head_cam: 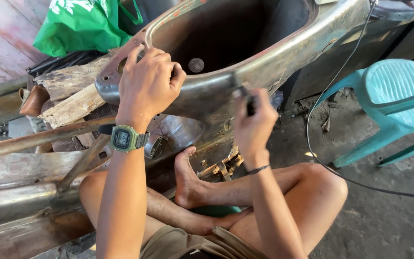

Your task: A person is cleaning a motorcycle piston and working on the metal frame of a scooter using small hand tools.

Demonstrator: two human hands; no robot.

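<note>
- Rusty metal shell (226, 84), curved w/ a dark hollow, sits tilted in front of the person, above their crossed legs.
- Left hand (148, 84) rests on shell's rim at its left end, fingers curled over the edge; green digital watch (123, 138) on the wrist.
- Right hand (254, 125) closed round a small dark tool (248, 101), tip touching the shell's lower rim.
- Thin black cable (322, 96) hangs to the right, near a teal plastic chair (398, 96).
- Green bag (82, 24) and wood scraps (70, 98) behind left.
</note>
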